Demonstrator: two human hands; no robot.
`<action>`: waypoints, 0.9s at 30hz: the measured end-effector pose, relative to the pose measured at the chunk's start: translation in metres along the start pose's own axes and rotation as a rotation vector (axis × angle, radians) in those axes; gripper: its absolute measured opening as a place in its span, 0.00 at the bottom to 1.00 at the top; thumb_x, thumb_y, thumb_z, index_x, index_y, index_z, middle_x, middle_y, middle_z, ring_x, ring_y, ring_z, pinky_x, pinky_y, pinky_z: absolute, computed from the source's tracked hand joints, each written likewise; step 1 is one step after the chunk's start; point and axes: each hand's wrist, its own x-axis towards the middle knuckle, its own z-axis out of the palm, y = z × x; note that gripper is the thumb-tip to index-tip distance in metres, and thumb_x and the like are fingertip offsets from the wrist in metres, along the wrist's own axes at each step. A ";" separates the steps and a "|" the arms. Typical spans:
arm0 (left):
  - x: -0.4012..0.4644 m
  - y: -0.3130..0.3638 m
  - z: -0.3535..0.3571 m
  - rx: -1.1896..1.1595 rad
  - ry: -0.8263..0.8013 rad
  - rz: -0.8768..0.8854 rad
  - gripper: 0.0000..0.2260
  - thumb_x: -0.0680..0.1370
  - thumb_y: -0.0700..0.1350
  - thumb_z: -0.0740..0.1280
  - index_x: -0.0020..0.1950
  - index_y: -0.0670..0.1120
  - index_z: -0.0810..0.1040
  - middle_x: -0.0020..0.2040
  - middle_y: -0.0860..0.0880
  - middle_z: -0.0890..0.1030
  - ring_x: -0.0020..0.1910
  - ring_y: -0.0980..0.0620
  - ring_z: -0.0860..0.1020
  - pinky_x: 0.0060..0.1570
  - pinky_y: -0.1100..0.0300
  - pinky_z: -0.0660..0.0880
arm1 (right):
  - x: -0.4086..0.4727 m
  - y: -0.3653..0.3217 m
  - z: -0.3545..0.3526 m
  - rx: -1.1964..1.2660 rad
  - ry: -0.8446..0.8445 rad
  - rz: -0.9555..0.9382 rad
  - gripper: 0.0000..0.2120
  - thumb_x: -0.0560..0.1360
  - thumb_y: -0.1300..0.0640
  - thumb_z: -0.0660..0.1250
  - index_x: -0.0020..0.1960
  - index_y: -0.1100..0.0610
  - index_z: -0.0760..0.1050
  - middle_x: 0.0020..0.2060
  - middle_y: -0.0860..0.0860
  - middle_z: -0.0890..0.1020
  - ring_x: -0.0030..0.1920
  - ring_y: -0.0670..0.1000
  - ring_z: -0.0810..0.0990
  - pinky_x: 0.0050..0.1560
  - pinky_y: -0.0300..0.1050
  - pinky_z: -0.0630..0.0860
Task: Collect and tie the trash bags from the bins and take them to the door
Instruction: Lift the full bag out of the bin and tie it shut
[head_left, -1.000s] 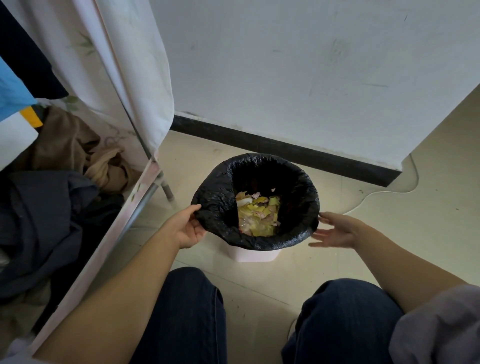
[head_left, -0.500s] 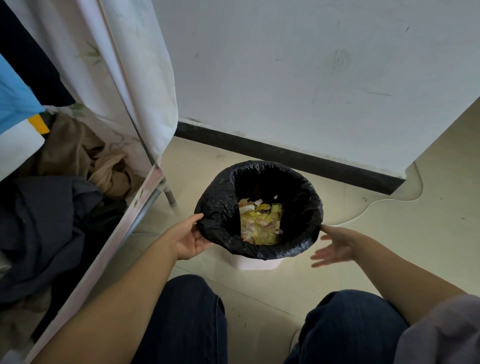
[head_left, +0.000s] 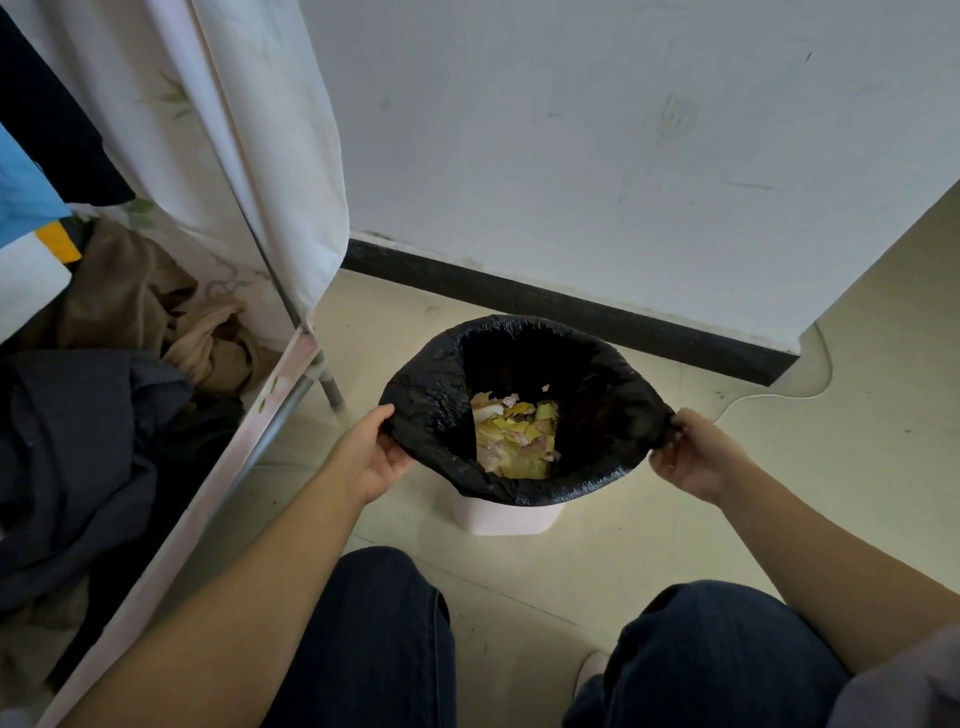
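At centre frame the left hand (head_left: 375, 453) grips the left edge of the black bag (head_left: 431, 415) and the right hand (head_left: 693, 457) pinches its right edge, both closed on the plastic. The bag still sits in the bin (head_left: 506, 517), holding scraps (head_left: 517, 439); lifting, tying and carrying remain.

No readable text, label, brand, number or sign on anything in view.

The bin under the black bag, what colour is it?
Pale pink, nearly white; the bin shows below the bag in the head view.
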 end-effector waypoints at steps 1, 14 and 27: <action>0.000 0.001 0.006 -0.035 -0.010 0.035 0.06 0.80 0.43 0.61 0.47 0.43 0.75 0.40 0.46 0.82 0.42 0.50 0.78 0.41 0.56 0.81 | -0.004 -0.002 0.003 0.000 -0.042 -0.028 0.13 0.74 0.61 0.54 0.31 0.56 0.62 0.19 0.49 0.68 0.22 0.47 0.68 0.33 0.41 0.74; -0.030 -0.014 0.057 0.037 -0.149 -0.191 0.10 0.82 0.39 0.56 0.61 0.39 0.69 0.63 0.40 0.75 0.61 0.41 0.75 0.62 0.40 0.68 | -0.018 -0.007 0.038 -0.863 -0.076 -0.289 0.10 0.79 0.62 0.54 0.52 0.58 0.74 0.40 0.58 0.76 0.34 0.53 0.75 0.31 0.37 0.70; -0.018 -0.015 0.065 -0.011 -0.225 -0.182 0.09 0.81 0.45 0.60 0.55 0.40 0.74 0.49 0.43 0.80 0.55 0.46 0.76 0.56 0.52 0.72 | -0.051 0.047 0.136 -1.675 -0.403 -0.695 0.09 0.75 0.56 0.64 0.50 0.61 0.70 0.43 0.53 0.75 0.45 0.55 0.76 0.44 0.45 0.71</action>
